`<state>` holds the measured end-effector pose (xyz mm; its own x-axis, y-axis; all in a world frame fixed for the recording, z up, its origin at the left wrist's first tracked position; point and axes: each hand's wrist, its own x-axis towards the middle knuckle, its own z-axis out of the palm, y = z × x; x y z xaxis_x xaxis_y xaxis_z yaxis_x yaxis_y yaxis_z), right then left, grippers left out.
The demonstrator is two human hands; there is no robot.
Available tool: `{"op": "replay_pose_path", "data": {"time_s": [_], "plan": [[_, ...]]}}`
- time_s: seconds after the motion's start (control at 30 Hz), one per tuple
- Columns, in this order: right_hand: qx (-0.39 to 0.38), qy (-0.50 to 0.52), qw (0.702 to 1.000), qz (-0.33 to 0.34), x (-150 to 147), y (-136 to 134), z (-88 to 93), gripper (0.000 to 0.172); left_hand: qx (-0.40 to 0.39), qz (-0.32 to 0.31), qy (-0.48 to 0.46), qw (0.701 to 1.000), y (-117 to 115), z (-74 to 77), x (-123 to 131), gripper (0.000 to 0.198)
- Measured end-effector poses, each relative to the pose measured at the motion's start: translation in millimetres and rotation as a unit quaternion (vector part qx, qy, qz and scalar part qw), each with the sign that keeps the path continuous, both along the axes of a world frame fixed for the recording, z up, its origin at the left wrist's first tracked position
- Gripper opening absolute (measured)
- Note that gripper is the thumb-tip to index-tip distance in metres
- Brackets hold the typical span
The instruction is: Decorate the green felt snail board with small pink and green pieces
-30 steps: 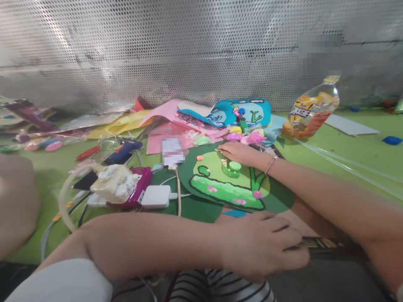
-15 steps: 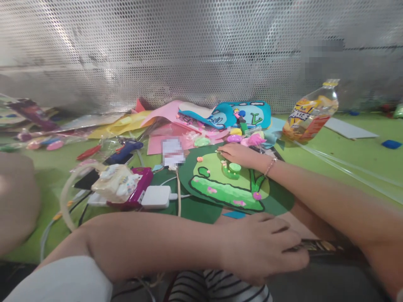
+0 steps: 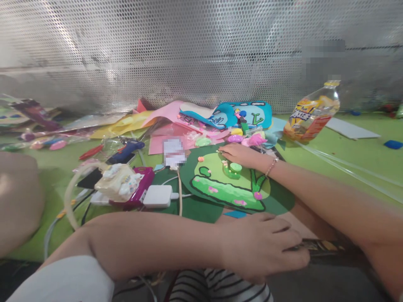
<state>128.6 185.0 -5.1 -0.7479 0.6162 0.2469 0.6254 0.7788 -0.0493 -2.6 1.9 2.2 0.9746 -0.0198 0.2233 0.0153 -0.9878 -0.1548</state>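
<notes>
My right hand (image 3: 241,154) lies flat on a felt picture (image 3: 220,184) of light green shapes on a dark green backing (image 3: 281,200), fingers stretched out to the left and pressing its upper edge. A small raised green piece (image 3: 233,169) sits just below that hand, and an orange bead (image 3: 200,159) lies to its left. My left forearm crosses the bottom of the view. My left hand (image 3: 264,245) rests at the table's near edge, its fingers laid out over a dark patterned strip (image 3: 317,245) under my right arm.
A tilted plastic bottle (image 3: 311,113) stands at the back right. Pink sheets (image 3: 163,126), a blue felt picture (image 3: 248,113) and small clay pieces crowd the back. A white charger (image 3: 157,196), a magenta device (image 3: 138,184), cables and a blue glue gun (image 3: 126,149) lie left. Another person's limb (image 3: 15,201) is at far left.
</notes>
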Motion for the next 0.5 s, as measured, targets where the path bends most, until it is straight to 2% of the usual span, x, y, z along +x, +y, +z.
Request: {"op": "replay_pose_path", "data": {"time_s": [0.5], "plan": [[-0.023, 0.027, 0.999, -0.012, 0.3, 0.2, -1.0, 0.041, 0.006, 0.002, -0.009, 1.0, 0.1, 1.9, -0.6, 0.043]]}}
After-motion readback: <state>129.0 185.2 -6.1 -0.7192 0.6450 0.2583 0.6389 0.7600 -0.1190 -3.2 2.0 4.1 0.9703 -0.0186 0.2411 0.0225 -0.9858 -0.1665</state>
